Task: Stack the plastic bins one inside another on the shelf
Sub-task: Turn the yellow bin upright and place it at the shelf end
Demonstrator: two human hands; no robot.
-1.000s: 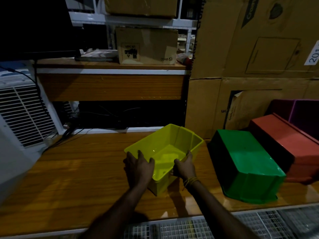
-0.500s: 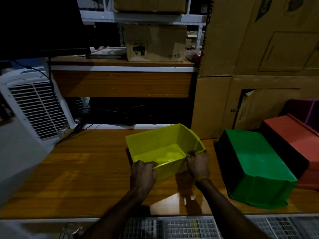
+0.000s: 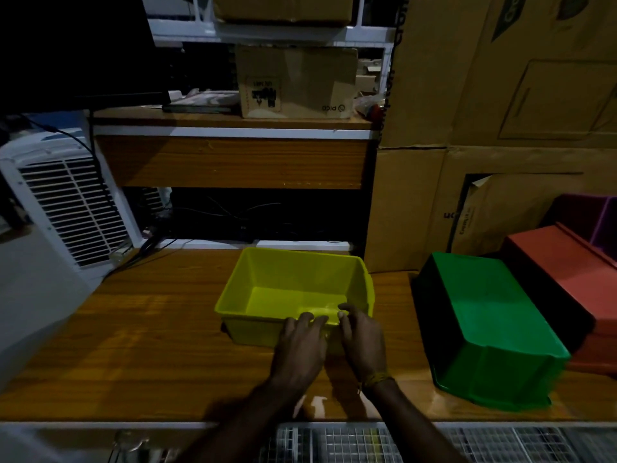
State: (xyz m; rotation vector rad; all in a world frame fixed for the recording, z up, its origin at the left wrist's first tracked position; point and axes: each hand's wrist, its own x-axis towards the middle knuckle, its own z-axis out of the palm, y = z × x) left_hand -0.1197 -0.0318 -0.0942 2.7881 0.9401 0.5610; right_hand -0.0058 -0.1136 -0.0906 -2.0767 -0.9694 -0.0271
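Now, yellow bin [image 3: 293, 289]: upright, nothing inside, frame centre on shelf [image 3: 150, 345].
Hands: left hand [image 3: 300, 345] and right hand [image 3: 362, 339] curl over its near rim.
Green bin [image 3: 494, 332]: overturned, right, apart.

Dim room, I see little beyond the wooden shelf [image 3: 150, 329]. Behind it a wooden drawer unit [image 3: 230, 162] with a small carton [image 3: 297, 81] on top. Large cardboard boxes [image 3: 500, 95] stacked at right. White louvred appliance [image 3: 66, 208] at left, cables [image 3: 147, 245] trailing beside it. Wire grid [image 3: 367, 442] along the near edge.
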